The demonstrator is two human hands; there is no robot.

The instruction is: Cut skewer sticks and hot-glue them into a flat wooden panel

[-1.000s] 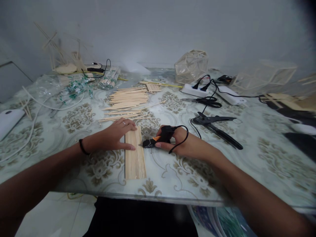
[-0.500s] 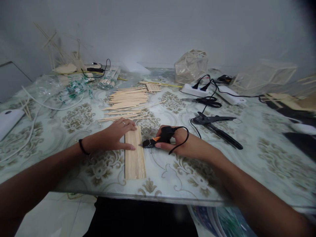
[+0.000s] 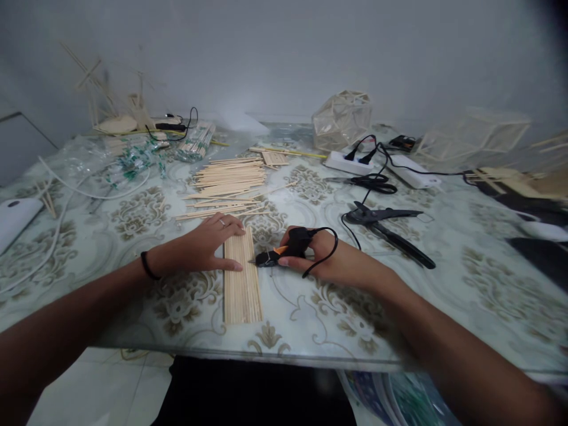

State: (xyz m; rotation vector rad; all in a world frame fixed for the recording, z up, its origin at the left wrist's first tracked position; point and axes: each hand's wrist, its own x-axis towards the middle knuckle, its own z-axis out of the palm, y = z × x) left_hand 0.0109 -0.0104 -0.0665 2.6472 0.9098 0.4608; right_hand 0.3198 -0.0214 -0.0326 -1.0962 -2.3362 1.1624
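Observation:
A flat row of thin wooden sticks [image 3: 242, 284] lies side by side on the glass-topped table, near its front edge. My left hand [image 3: 202, 244] rests flat on the row's upper left part, fingers stretched out. My right hand [image 3: 326, 257] grips a small black glue gun [image 3: 284, 251] with an orange trigger. Its nozzle touches the right edge of the stick row. A black cord loops from the gun over my right hand.
A loose pile of sticks [image 3: 228, 177] lies behind the row. Black cutters [image 3: 388, 228], a white power strip [image 3: 346, 161] with cords, and stick-frame models [image 3: 341, 118] sit to the right and back. A white device [image 3: 15, 216] lies at the far left.

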